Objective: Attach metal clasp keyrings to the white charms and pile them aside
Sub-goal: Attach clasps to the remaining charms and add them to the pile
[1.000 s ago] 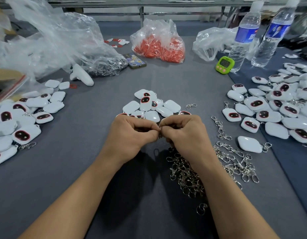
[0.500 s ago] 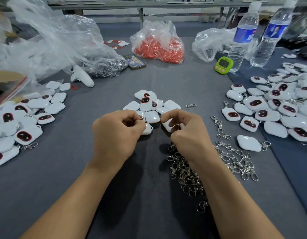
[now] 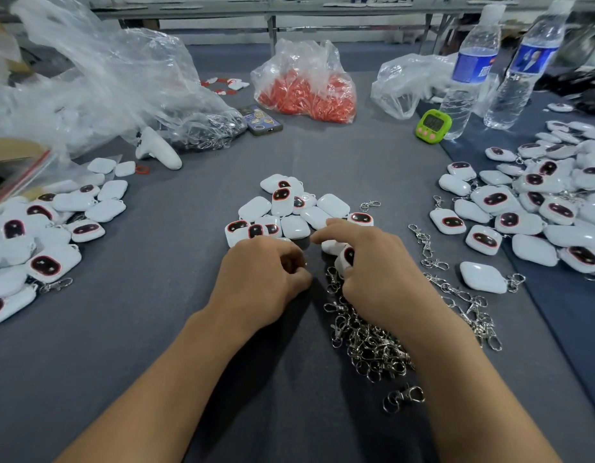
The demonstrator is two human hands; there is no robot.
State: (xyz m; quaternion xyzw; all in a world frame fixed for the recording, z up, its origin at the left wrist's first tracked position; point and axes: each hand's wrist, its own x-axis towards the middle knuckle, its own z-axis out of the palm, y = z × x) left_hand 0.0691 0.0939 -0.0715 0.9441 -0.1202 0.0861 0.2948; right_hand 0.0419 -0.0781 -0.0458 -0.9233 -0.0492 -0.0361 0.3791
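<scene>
- Far left: left pile (image 3: 39, 235) of white charms on the grey table (image 3: 155, 329). A metal clasp shows on at least two at its near edge, so I read this as finished stock. A crumpled clear bag (image 3: 105, 78) lies behind it.
- Centre: centre pile (image 3: 289, 212), roughly a dozen charms, some face up, some face down. None shows a clasp. These look like the work left.
- Left hand (image 3: 266, 279): low at the near edge of the centre pile, fingers curled in, thumb against forefinger. It may be pinching a ring, but the spot is too small for me to tell.
- Right hand (image 3: 372, 272): forefinger stretched toward the centre pile, the other fingers and thumb curled round a held charm (image 3: 347, 255) with its dark face showing. I see no clasp on it.
- Keyring heap (image 3: 369, 342): loose clasps beneath and beside the right wrist, a large stock.
- Far right: right pile (image 3: 539, 202), many charms, several with clasps attached.
- Judgement: well along. Both side piles look done. The centre pile and the held charm remain.
</scene>
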